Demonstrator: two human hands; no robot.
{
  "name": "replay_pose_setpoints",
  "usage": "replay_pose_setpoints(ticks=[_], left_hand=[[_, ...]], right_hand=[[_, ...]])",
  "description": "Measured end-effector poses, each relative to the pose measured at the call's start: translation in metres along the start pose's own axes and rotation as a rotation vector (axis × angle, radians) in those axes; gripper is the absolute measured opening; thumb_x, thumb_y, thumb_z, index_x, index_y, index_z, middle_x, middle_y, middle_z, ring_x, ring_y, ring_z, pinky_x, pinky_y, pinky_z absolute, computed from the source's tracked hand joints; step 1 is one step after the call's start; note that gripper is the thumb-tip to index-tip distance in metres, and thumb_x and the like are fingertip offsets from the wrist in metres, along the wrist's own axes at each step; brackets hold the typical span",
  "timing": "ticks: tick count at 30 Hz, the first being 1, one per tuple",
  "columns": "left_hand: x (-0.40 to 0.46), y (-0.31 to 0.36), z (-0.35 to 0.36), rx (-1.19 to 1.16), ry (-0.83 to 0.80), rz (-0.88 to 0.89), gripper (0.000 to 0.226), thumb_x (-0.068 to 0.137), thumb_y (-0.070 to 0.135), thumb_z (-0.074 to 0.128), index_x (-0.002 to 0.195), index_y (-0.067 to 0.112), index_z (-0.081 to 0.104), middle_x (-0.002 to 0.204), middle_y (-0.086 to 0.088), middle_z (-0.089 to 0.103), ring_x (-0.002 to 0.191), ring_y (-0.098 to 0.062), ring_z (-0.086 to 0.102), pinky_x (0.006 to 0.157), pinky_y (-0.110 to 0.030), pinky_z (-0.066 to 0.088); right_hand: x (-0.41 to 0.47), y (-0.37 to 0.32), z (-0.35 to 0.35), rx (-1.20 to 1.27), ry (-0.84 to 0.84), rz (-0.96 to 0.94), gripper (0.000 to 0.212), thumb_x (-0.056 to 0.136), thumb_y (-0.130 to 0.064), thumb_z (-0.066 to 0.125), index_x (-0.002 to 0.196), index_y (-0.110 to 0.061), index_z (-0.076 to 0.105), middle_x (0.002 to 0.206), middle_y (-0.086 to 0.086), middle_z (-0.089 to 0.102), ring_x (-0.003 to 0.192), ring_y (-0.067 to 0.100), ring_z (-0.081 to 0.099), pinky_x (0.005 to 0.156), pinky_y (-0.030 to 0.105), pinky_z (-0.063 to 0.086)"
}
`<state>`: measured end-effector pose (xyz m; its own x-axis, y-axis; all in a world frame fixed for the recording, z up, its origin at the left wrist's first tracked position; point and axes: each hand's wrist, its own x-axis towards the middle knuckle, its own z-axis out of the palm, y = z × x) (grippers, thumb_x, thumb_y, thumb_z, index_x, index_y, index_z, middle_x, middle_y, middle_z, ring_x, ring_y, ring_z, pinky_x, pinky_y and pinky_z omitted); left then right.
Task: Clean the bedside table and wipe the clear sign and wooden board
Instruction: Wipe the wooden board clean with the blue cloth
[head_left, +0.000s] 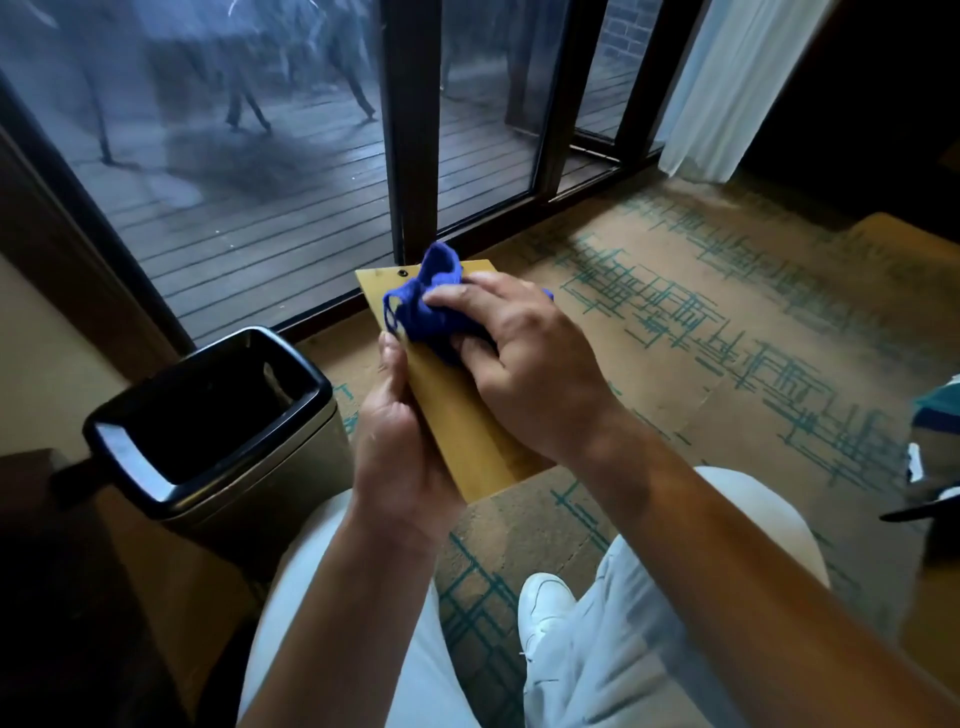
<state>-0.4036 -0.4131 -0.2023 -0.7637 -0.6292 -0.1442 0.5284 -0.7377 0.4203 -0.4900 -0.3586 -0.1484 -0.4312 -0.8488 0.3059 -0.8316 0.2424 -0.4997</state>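
Wooden board (457, 410): a flat, pale yellow-brown rectangle with a smooth face and a small dark round hole near its far edge, held in the air over the person's lap and the patterned carpet (701, 322), tilted so that its far end points toward the glass door (249, 171). Beyond the glass lies a dark plank deck. To the left of the board stands a metal waste bin (218, 415) with a black rim and an open top, on the floor near the door. The person's pale trousers (639, 639) and one white shoe (545, 613) show below the board. The left hand (400, 441) grips the board's left edge, thumb lying along the top face and fingers curled underneath. The right hand (524, 353) presses a crumpled blue cloth (431, 306) against the far half of the board, fingers curled round the cloth. The cloth bunches up above the fingers and covers part of the board's far edge.
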Motion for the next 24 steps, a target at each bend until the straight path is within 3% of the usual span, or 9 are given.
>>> replay_pose_setpoints(ticks=[2, 5, 8, 13, 15, 17, 18, 21, 24], left_hand=[[0.001, 0.000, -0.004, -0.038, 0.046, -0.009, 0.061, 0.107, 0.046, 0.023, 0.123, 0.005, 0.065, 0.115, -0.016, 0.074, 0.102, -0.022, 0.073, 0.084, -0.034, 0.061], [-0.002, 0.004, -0.015, -0.056, 0.053, -0.093, 0.082, 0.103, 0.058, 0.022, 0.093, 0.001, 0.079, 0.097, -0.023, 0.075, 0.088, -0.030, 0.076, 0.070, -0.040, 0.063], [-0.008, 0.009, -0.025, -0.007, 0.104, -0.257, 0.091, 0.094, 0.073, 0.024, 0.076, 0.002, 0.078, 0.089, -0.024, 0.073, 0.079, -0.036, 0.074, 0.066, -0.044, 0.062], [-0.014, 0.007, -0.022, -0.038, 0.310, -0.163, 0.069, 0.100, 0.060, 0.035, 0.133, 0.003, 0.057, 0.121, -0.021, 0.067, 0.110, -0.036, 0.068, 0.082, -0.049, 0.056], [-0.017, 0.010, -0.021, -0.070, 0.314, -0.204, 0.076, 0.098, 0.064, 0.037, 0.146, 0.007, 0.046, 0.140, -0.017, 0.054, 0.130, -0.036, 0.055, 0.096, -0.051, 0.049], [-0.018, 0.011, -0.020, -0.059, 0.330, -0.184, 0.080, 0.097, 0.064, 0.039, 0.147, 0.002, 0.043, 0.149, -0.017, 0.047, 0.136, -0.036, 0.050, 0.108, -0.054, 0.042], [-0.017, 0.011, -0.021, -0.036, 0.340, -0.140, 0.076, 0.099, 0.061, 0.038, 0.145, 0.000, 0.045, 0.145, -0.019, 0.053, 0.131, -0.035, 0.055, 0.108, -0.052, 0.044], [-0.018, 0.011, -0.021, 0.000, 0.306, -0.047, 0.059, 0.105, 0.051, 0.030, 0.135, 0.008, 0.058, 0.124, -0.016, 0.070, 0.103, -0.029, 0.073, 0.079, -0.041, 0.061], [-0.023, 0.009, -0.025, -0.015, 0.229, -0.058, 0.058, 0.105, 0.053, 0.029, 0.134, 0.013, 0.060, 0.128, -0.017, 0.068, 0.107, -0.031, 0.071, 0.074, -0.044, 0.062]], right_hand=[[-0.018, -0.002, 0.004, -0.053, -0.040, -0.027, 0.039, 0.090, -0.021, 0.057, 0.127, -0.026, 0.066, 0.132, -0.001, 0.061, 0.119, 0.023, 0.051, 0.102, 0.043, 0.040], [-0.049, -0.003, 0.006, -0.130, -0.102, -0.081, 0.040, 0.087, -0.026, 0.057, 0.126, -0.029, 0.067, 0.129, -0.001, 0.062, 0.118, 0.024, 0.053, 0.098, 0.046, 0.043], [-0.073, 0.003, 0.006, -0.177, -0.135, -0.141, 0.038, 0.088, -0.025, 0.059, 0.125, -0.028, 0.068, 0.127, 0.001, 0.064, 0.116, 0.027, 0.056, 0.094, 0.046, 0.047], [-0.083, 0.010, -0.003, -0.235, -0.119, -0.276, 0.032, 0.089, -0.022, 0.062, 0.120, -0.023, 0.071, 0.118, 0.006, 0.067, 0.107, 0.030, 0.059, 0.085, 0.048, 0.051], [-0.084, 0.012, -0.005, -0.228, -0.111, -0.312, 0.030, 0.089, -0.023, 0.065, 0.118, -0.021, 0.072, 0.113, 0.007, 0.068, 0.102, 0.031, 0.060, 0.082, 0.046, 0.052], [-0.082, 0.014, -0.008, -0.181, -0.115, -0.332, 0.029, 0.089, -0.021, 0.066, 0.117, -0.018, 0.072, 0.110, 0.007, 0.069, 0.098, 0.030, 0.060, 0.081, 0.045, 0.052], [-0.079, 0.015, -0.009, -0.147, -0.114, -0.331, 0.029, 0.089, -0.018, 0.066, 0.117, -0.016, 0.072, 0.108, 0.007, 0.070, 0.096, 0.030, 0.061, 0.081, 0.044, 0.053], [-0.061, 0.019, -0.016, -0.054, -0.008, -0.278, 0.031, 0.087, -0.011, 0.062, 0.117, -0.011, 0.071, 0.103, 0.008, 0.072, 0.091, 0.032, 0.064, 0.081, 0.042, 0.053], [-0.039, 0.022, -0.021, 0.007, 0.104, -0.186, 0.033, 0.087, -0.012, 0.063, 0.119, -0.016, 0.069, 0.107, 0.005, 0.072, 0.097, 0.028, 0.066, 0.088, 0.038, 0.051]])
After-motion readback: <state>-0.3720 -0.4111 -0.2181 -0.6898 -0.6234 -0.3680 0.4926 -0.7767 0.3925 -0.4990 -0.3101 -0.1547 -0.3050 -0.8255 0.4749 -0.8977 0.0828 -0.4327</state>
